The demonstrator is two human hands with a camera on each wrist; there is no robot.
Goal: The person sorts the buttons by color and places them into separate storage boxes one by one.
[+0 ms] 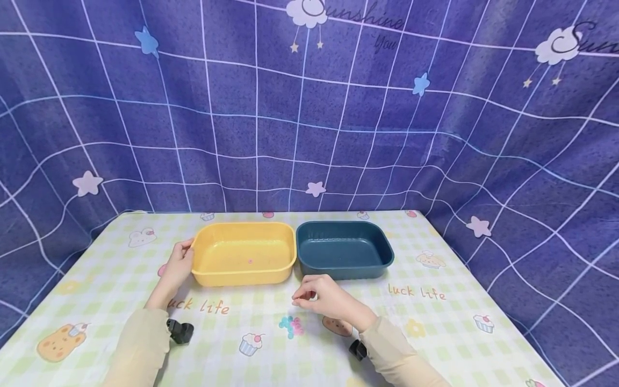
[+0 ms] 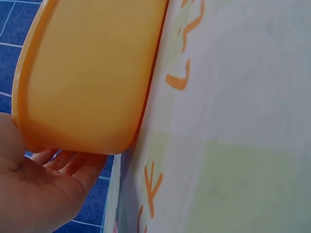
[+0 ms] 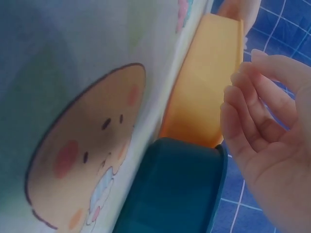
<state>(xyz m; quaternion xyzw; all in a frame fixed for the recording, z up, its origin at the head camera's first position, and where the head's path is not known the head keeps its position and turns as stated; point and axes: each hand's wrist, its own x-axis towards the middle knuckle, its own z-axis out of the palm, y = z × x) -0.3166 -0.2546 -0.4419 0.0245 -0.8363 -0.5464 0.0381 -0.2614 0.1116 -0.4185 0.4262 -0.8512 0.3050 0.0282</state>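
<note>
My left hand (image 1: 180, 263) holds the left end of a yellow plastic bin (image 1: 244, 278), its thumb by the rim and its fingers behind the end wall in the left wrist view. One tiny pink piece (image 1: 250, 261) lies on the bin's floor. In front of the bins hovers my right hand (image 1: 326, 295), with bent fingers and its thumb tip close to the index fingertip. I cannot tell whether something small is pinched there. Just below these fingertips, a small cluster of teal and pink pieces (image 1: 290, 325) lies on the tablecloth.
A dark teal bin (image 1: 344, 272) stands at the yellow bin's right, their ends side by side. The patterned tablecloth (image 1: 435, 344) covers the table. Behind it hangs a blue curtain (image 1: 271, 134) with white grid lines. A black wrist mount (image 1: 181, 331) sits at the left sleeve.
</note>
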